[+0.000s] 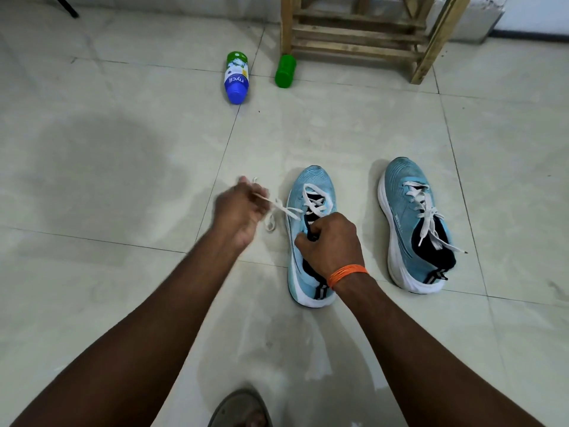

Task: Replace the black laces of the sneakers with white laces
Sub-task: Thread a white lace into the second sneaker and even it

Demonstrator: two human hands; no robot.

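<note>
White lace [286, 209] runs through the front eyelets of the left sneaker [320, 180], which stands on the tiled floor [123, 180]. The left hand [238, 211], blurred, pinches a strand drawn out sideways. The right hand [334, 245], with an orange band [348, 274] on its wrist, grips the shoe at its black opening. Just beside it, the right sneaker [400, 180] carries a loose lace [426, 211]. Further off lie a blue bottle [236, 77] and a green container [285, 70], near a wooden rack [354, 41].

Dim, even indoor light, slightly cool. Soft broad shadow on the floor tiles [92, 167] at left; faint sheen near the bottom centre. Motion blur over the left hand [238, 211]; sharp elsewhere. Wide-angle bending at the edges, tilting the wooden rack [354, 34] and splaying the tile joints.
</note>
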